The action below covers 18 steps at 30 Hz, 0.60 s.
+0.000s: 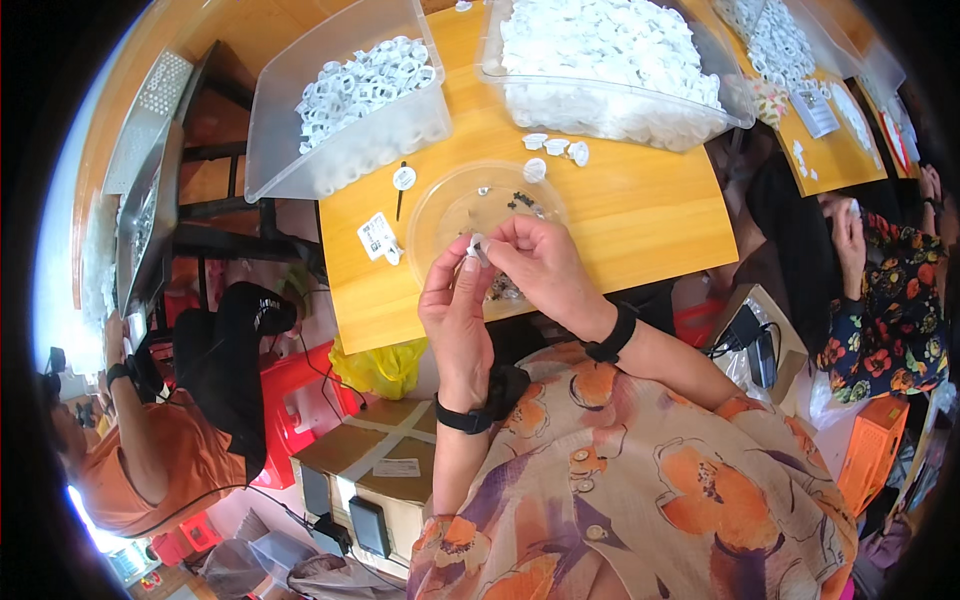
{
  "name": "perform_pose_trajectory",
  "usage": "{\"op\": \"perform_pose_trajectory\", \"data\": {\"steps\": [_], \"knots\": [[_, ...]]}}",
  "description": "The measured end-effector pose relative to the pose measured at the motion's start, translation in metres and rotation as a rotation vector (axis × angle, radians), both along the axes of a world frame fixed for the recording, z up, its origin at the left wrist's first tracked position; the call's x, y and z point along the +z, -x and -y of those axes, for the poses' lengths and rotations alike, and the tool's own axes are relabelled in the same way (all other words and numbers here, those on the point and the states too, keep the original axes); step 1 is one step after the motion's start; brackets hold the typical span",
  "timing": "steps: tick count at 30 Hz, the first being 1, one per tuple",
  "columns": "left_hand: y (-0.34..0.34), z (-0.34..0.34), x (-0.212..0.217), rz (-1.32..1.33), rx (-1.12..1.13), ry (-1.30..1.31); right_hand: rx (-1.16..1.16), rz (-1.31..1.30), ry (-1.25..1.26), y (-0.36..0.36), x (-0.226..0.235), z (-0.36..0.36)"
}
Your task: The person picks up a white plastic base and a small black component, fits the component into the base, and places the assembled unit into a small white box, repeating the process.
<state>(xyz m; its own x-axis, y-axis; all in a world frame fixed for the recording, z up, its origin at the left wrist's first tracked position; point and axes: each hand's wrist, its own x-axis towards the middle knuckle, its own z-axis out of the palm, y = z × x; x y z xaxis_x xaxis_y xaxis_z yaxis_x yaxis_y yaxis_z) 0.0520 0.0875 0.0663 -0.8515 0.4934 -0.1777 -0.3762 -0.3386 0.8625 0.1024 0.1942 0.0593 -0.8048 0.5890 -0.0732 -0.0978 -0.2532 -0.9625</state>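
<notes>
Two hands are held together above a clear round dish point(450, 205) on the wooden table point(640, 215). A small white plastic piece point(477, 246) is pinched between left hand point(458, 315) and right hand point(545, 268) fingertips; its shape is mostly hidden.

Orange wooden desk point(640, 215), two clear plastic bins of white rings point(345, 105) and white caps point(610, 75) at its far edge, clear round dish point(445, 215) in front, loose white caps point(555, 148), small printed label point(377, 236) near its left edge
</notes>
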Motion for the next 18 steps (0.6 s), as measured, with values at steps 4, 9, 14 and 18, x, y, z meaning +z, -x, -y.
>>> {"op": "perform_pose_trajectory", "data": {"steps": [4,9,14,18], "knots": [[-0.001,0.000,0.002,-0.061,0.002,0.005,0.000,-0.020,-0.007,0.001,-0.001,0.001],[0.001,0.004,-0.004,-0.065,0.016,-0.004,0.011,-0.037,-0.102,-0.003,0.010,0.002],[0.003,0.008,-0.003,-0.091,0.022,-0.016,0.016,-0.030,-0.279,-0.004,0.014,0.002],[0.002,0.009,-0.003,-0.158,0.020,-0.019,0.110,-0.097,-0.196,-0.005,0.011,-0.003]]}}
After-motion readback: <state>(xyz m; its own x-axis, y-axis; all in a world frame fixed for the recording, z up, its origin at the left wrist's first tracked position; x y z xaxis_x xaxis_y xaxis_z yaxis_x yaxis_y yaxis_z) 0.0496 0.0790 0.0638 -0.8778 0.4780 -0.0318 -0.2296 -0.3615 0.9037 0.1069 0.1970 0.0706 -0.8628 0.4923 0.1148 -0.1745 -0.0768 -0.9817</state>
